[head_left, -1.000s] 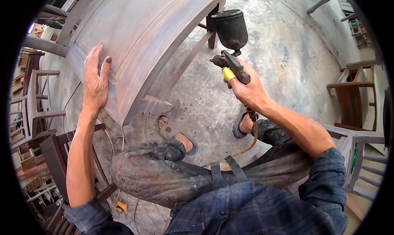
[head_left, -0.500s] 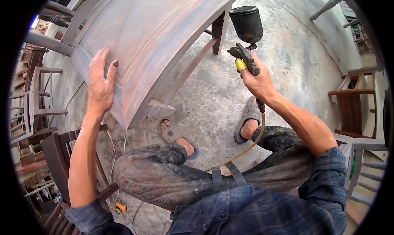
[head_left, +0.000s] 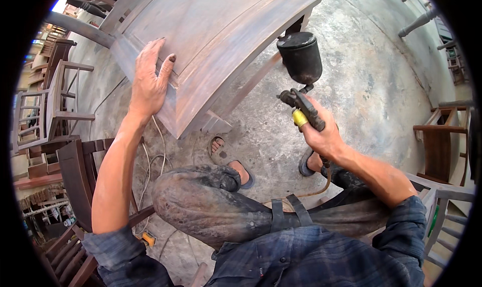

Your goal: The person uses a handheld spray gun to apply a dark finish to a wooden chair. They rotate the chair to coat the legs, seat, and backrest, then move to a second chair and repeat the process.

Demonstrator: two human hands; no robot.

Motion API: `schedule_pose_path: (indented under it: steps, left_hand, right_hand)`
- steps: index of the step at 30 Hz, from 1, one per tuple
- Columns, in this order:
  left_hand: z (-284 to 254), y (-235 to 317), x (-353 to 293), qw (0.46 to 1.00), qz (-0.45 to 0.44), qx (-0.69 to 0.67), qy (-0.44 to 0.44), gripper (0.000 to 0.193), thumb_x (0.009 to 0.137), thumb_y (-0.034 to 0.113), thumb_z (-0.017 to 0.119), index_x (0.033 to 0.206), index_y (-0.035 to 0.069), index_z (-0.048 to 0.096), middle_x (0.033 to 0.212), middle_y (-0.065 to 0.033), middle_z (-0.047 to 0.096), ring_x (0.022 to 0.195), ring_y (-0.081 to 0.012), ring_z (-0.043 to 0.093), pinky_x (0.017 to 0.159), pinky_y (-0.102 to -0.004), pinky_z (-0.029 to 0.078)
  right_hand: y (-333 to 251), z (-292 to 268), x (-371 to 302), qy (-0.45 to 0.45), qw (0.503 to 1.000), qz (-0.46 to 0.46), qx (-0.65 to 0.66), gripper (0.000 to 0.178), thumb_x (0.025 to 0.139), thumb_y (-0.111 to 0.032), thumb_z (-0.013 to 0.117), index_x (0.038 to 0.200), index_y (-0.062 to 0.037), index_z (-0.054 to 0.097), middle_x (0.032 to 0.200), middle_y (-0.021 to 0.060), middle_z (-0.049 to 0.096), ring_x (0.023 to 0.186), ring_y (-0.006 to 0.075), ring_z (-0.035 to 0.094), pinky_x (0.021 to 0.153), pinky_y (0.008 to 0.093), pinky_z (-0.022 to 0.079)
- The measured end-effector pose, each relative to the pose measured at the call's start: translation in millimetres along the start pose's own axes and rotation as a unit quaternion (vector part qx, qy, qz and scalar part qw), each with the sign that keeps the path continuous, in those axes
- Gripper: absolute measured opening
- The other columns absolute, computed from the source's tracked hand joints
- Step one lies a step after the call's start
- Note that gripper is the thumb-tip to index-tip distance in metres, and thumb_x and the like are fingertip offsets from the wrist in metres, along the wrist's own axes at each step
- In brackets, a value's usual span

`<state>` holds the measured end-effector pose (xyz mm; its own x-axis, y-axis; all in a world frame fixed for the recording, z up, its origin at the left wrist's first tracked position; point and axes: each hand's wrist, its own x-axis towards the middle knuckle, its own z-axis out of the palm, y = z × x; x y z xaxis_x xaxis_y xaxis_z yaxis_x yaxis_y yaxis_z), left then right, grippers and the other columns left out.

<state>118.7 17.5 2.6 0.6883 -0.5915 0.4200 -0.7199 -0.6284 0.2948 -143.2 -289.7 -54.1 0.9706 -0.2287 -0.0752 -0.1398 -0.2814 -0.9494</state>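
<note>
A dark blue plaid shirt (head_left: pixel 321 257) with a dark button (head_left: pixel 282 260) covers the person at six o'clock, its sleeves (head_left: pixel 401 224) rolled up at four and eight. The dark trousers (head_left: pixel 211 211) carry pale, dusty smears toward seven. Grey sandals (head_left: pixel 220 156) are worn below. At three, a yellow band (head_left: pixel 299 118), perhaps tape, rings a finger of the right hand (head_left: pixel 324 134).

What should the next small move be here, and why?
Probably ease the spray gun slightly left, toward the wooden panel's long edge: the right hand grips it with its nozzle facing left, yet floor shows between nozzle and panel. I'd aim clear of the left hand at the panel's near corner.
</note>
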Motion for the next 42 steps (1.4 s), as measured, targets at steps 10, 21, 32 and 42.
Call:
schedule_pose_path:
  steps: [10, 21, 32, 42]
  left_hand:
    - [-1, 2, 1, 1.000, 0.002, -0.004, 0.005, 0.057, 0.105, 0.045, 0.056, 0.146, 0.004, 0.053, 0.149, -0.0200, 0.053, 0.145, -0.0385, 0.040, 0.121, -0.0456, 0.031]
    - [2, 3, 0, 1.000, -0.005, 0.003, -0.001, 0.054, 0.107, 0.039, 0.056, 0.147, 0.004, 0.051, 0.151, -0.0202, 0.050, 0.145, -0.0370, 0.041, 0.121, -0.0446, 0.031]
    - [-1, 7, 1, 1.000, -0.021, 0.005, -0.011, 0.053, 0.106, 0.038, 0.056, 0.148, 0.005, 0.049, 0.153, -0.0192, 0.049, 0.147, -0.0370, 0.038, 0.122, -0.0450, 0.030]
    - [-2, 5, -2, 1.000, -0.018, 0.017, -0.012, 0.054, 0.108, 0.039, 0.054, 0.149, 0.004, 0.050, 0.153, -0.0196, 0.048, 0.146, -0.0360, 0.039, 0.122, -0.0443, 0.030]
  right_hand:
    - [-12, 27, -25, -0.064, 0.997, -0.032, 0.027, 0.047, 0.095, -0.003, 0.065, 0.141, 0.0004, 0.055, 0.099, 0.0152, 0.069, 0.083, 0.0115, 0.060, 0.074, 0.0288, 0.051]
    - [-9, 31, -23, -0.087, 0.995, -0.006, 0.039, 0.046, 0.095, -0.002, 0.063, 0.141, -0.0003, 0.056, 0.111, 0.0174, 0.070, 0.096, 0.0144, 0.063, 0.086, 0.0304, 0.051]
    - [13, -17, 20, 0.033, 0.999, 0.032, 0.026, 0.039, 0.096, -0.007, 0.064, 0.135, -0.0033, 0.061, 0.083, -0.0005, 0.060, 0.073, 0.0075, 0.053, 0.065, 0.0270, 0.045]
    - [28, -40, 56, 0.127, 0.990, -0.013, -0.064, 0.038, 0.096, -0.012, 0.067, 0.133, -0.0032, 0.062, 0.083, 0.0044, 0.062, 0.074, 0.0108, 0.055, 0.067, 0.0295, 0.047]
